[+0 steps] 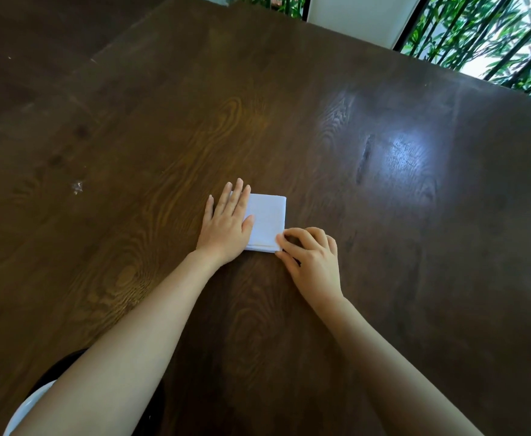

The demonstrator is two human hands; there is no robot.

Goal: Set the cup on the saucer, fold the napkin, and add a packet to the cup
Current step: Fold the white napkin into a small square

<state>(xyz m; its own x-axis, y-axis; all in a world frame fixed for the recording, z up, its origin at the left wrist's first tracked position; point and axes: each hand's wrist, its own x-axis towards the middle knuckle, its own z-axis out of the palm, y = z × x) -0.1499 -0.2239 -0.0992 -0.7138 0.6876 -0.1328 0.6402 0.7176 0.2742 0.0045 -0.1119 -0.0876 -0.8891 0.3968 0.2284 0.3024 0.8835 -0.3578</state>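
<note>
Your left fingers (pixel 236 196) lie straight and together, pressed flat on the left edge of the folded white napkin (pixel 267 217), with the palm of your left hand (pixel 226 223) resting partly on the cloth and partly on the wood. The curled fingertips (pixel 281 239) of your right hand (pixel 310 261) pinch the napkin's near right corner between thumb and forefinger. The napkin is a small square lying flat near the middle of the dark wooden table (pixel 383 215). A curved white rim (pixel 28 407) shows under your left forearm at the near left; I cannot tell what it is. Green bamboo (pixel 465 29) stands beyond the table's far right edge.
</note>
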